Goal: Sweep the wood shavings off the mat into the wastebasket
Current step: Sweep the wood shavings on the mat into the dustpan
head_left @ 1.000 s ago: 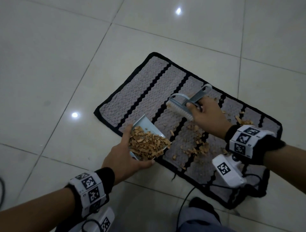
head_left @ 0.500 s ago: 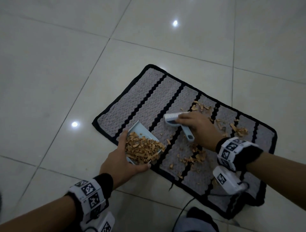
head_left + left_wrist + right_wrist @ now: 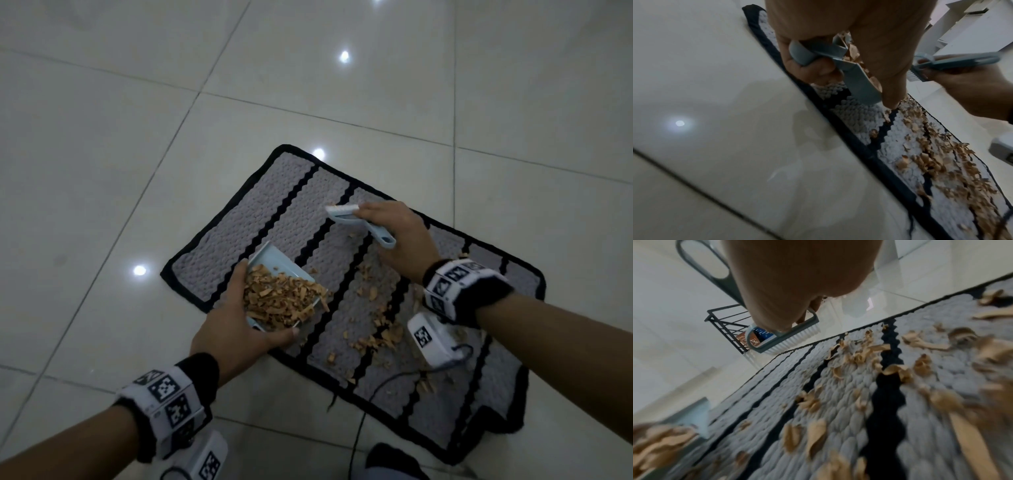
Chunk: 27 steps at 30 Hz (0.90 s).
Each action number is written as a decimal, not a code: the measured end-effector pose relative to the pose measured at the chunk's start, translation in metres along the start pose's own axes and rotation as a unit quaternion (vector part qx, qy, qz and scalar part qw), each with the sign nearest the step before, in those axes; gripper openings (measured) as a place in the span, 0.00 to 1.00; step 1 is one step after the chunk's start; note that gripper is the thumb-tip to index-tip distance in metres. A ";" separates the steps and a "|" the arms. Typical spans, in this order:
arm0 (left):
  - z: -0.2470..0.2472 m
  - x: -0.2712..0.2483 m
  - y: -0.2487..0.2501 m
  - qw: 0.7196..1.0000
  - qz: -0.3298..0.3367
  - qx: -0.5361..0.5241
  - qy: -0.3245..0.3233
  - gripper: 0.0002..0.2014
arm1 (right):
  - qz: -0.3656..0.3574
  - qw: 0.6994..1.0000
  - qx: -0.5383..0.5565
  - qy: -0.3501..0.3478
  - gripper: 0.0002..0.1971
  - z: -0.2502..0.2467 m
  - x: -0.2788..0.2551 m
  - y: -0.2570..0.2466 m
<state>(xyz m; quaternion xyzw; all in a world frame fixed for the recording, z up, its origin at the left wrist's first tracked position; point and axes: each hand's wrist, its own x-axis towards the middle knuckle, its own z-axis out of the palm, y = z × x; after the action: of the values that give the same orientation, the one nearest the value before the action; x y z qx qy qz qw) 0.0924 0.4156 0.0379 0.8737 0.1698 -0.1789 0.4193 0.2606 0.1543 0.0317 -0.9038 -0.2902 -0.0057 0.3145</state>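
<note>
Right hand [image 3: 397,236] is wrapped round the brush [image 3: 356,222], and the loose shavings [image 3: 376,329] lie on the mat [image 3: 274,205] toward the wrist from it, strung in a line beside the full dustpan [image 3: 284,274] gripped by the left hand [image 3: 233,329].

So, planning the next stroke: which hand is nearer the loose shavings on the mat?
Right. The right hand is directly above the loose shavings; the left hand holds the dustpan beside them.
</note>
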 end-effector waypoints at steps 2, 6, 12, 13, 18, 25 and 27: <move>0.002 0.005 0.005 1.000 0.013 0.002 -0.006 0.66 | 0.000 0.998 -0.034 -0.047 0.23 0.004 0.007 0.008; 0.001 0.011 0.007 0.999 0.031 0.023 -0.011 0.66 | -0.004 0.993 -0.055 -0.104 0.21 0.009 -0.021 0.014; 0.001 0.008 0.006 0.998 0.058 0.027 -0.025 0.65 | 0.013 0.994 -0.005 -0.113 0.18 -0.010 -0.063 -0.001; 0.003 0.007 0.006 0.997 0.064 0.024 -0.028 0.65 | 0.012 0.995 0.014 -0.101 0.18 -0.015 -0.065 -0.006; 0.003 0.007 0.008 0.997 0.059 0.025 -0.036 0.64 | 0.047 0.997 0.050 -0.020 0.21 -0.032 -0.039 -0.013; 0.007 0.020 0.022 0.998 0.051 0.023 -0.007 0.65 | 0.119 0.992 -0.024 -0.041 0.19 -0.016 0.032 0.022; 0.011 0.020 0.029 0.998 0.060 0.023 0.005 0.63 | 0.111 0.990 -0.051 -0.072 0.19 -0.011 0.027 0.026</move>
<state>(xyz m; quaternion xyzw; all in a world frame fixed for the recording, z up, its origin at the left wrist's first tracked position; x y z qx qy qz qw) 0.1209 0.3929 0.0418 0.8925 0.1149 -0.1529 0.4085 0.2991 0.1456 0.0307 -0.9433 -0.2095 0.0790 0.2449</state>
